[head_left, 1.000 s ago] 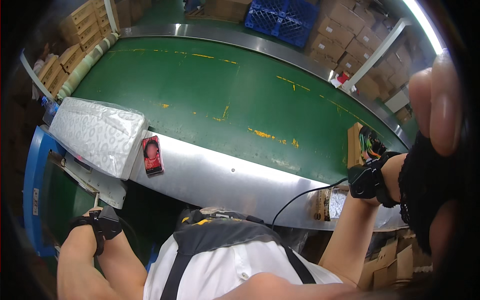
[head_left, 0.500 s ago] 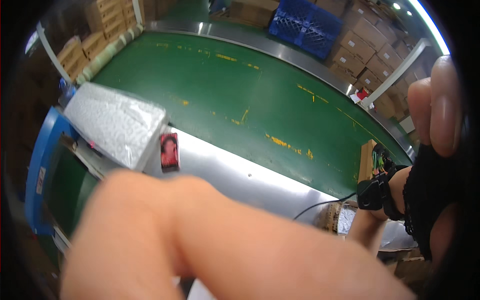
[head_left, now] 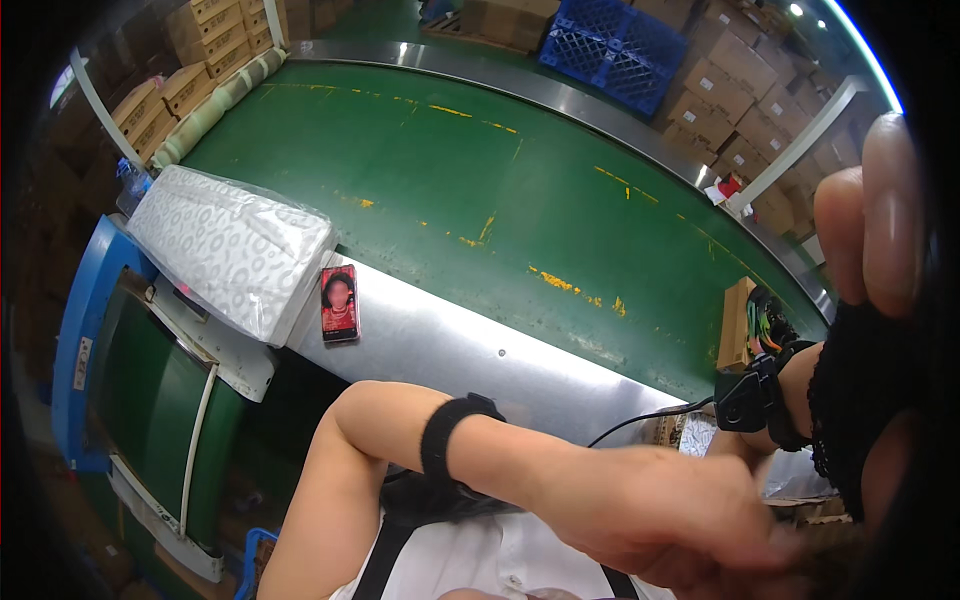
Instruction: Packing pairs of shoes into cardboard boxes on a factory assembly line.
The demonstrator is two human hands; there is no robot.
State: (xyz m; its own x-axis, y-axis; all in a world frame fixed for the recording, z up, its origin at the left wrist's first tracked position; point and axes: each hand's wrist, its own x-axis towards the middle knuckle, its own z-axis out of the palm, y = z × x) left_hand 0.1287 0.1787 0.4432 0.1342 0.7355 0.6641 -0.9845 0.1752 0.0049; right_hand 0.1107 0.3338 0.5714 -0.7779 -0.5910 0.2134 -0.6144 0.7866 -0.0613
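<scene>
My left forearm crosses the lower middle of the view, with a black band around it. My left hand is blurred near the lower right edge, so its fingers cannot be made out. My right hand, in a dark multicoloured glove, rests beside a small brown cardboard piece at the belt's near edge. A black device with a cable is strapped to that wrist. A large hand with a black lacy cuff fills the right edge, very close to the lens. I cannot tell whose it is.
A wide green conveyor belt curves past, bordered by a steel ledge. On the ledge lie a phone and a white patterned wrapped package. A blue-framed machine stands at left. Cardboard boxes and a blue crate stand beyond.
My left arm has risen from the lower left and swung across my body to the lower right. The view has tilted slightly. My right hand stays by the cardboard piece.
</scene>
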